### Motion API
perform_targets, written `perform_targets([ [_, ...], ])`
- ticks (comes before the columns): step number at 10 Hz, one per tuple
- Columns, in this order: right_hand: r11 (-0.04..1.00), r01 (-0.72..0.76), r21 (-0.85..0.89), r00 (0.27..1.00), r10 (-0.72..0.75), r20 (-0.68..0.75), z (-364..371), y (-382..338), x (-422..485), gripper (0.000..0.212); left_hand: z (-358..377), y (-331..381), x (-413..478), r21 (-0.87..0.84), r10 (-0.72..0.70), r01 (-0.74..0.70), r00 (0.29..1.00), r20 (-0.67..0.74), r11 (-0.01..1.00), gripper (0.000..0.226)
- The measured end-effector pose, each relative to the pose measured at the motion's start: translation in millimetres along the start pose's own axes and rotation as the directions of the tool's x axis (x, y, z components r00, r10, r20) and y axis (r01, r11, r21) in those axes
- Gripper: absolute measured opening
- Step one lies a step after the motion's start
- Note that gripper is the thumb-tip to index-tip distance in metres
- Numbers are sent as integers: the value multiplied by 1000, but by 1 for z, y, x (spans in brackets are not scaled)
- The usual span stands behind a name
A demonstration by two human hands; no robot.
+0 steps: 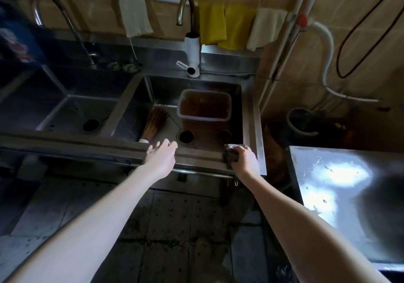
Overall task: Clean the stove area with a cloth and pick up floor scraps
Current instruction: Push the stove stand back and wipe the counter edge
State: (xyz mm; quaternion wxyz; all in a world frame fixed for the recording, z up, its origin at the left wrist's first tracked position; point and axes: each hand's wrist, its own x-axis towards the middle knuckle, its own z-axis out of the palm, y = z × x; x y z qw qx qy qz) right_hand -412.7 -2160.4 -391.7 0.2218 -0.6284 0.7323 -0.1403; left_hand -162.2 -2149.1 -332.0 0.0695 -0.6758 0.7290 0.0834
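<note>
Right hand (246,161) gripping a dark cloth (230,151) on the front rim of the steel sink (201,157), left hand (161,154) spread, holding nothing, over the same rim, tub (204,119) of brown water in the basin, bamboo brush (153,123) beside it

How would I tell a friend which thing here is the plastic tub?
Start at the steel double sink against the tiled wall and take its right basin, below the short tap. The tub stands at the back of that basin. It is the only pale rectangular container there, filled with brown water, unlike the bamboo brush leaning to its left.
</note>
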Motion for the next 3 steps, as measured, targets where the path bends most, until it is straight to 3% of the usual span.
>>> perform_targets([
  [2, 994, -100, -34, 992, 102, 73, 6, 1, 8, 43, -8, -2, 20, 31, -5, 3, 999, 40, 1000, 33],
  [3, 995, -84, -57, 995, 86, 42, -5, -1, 9, 38, -13, 4, 30, 25, 28, -29, 999, 35, 999, 34],
])
